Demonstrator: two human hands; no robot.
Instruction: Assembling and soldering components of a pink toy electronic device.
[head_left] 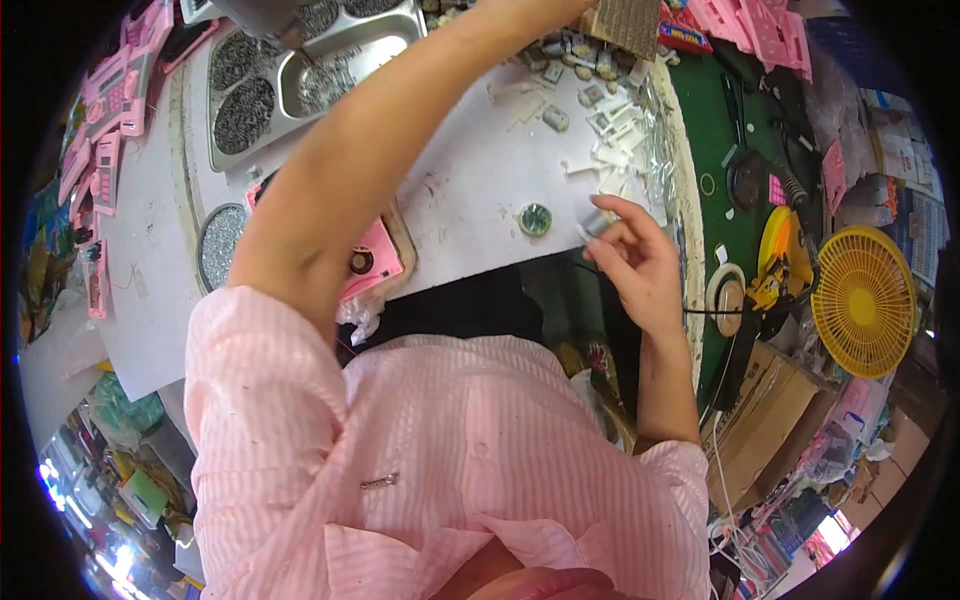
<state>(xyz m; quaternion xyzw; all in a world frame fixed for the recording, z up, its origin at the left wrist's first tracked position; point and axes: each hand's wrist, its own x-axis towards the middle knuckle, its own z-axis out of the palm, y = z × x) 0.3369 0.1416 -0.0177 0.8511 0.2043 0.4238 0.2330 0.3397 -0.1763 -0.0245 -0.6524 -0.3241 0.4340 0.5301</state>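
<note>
My right hand (640,265) is at the table's right side, pinching a small silver motor (598,222) between thumb and fingers. My left arm stretches across the table to the far edge of the picture, beside a wooden block (622,25); its hand is past that edge. Loose white plastic parts (622,140) lie just beyond my right hand, with several small motors (580,55) farther back. A small round dish with greenish contents (535,219) stands left of the held motor. Partly hidden under my left arm is a pink plastic case (375,262) with a round black part in it.
A metal tray (225,150) with compartments of dark screws stands at the far left. Nearer is a round dish of small silver pieces (222,245). Pink casings (105,170) line the left edge. Right of the table are a yellow fan (862,300) and cardboard box (770,420).
</note>
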